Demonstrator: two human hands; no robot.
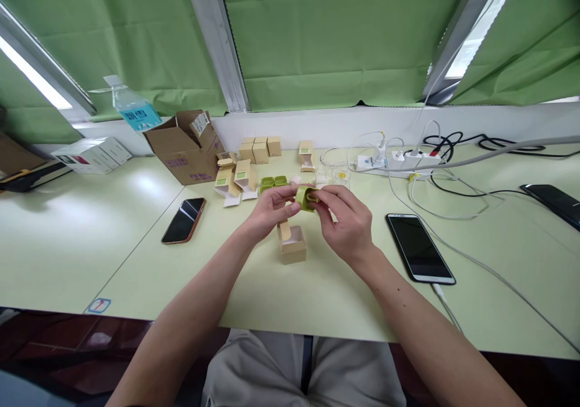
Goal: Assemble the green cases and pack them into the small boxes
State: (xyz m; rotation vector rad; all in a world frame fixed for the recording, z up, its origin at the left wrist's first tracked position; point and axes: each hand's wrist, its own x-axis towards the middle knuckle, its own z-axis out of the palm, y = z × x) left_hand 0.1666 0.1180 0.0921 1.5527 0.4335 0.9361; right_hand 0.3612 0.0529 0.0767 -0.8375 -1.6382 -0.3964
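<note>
Green blinds (344,38) across the back; pale green table (254,298) below them; brown cardboard box (185,153) open at rear left, plastic bottle (136,108) with blue label just beside it, tilted in view; white power strip (408,162) at rear right, cables around it. White-framed phone (420,247) lying face up on the right, cable at its near end; dark-screened phone (183,220) on the left. Right hand (347,217) closed in, fingertips pinching at the small green container (306,198); left hand (274,206) narrow, fingers and thumb holding its other side; container raised over the table, between both hands. Open small carton (293,247) just nearer the person; green cups (273,182) beyond the left hand; detail inside the held container too small to tell.
</note>
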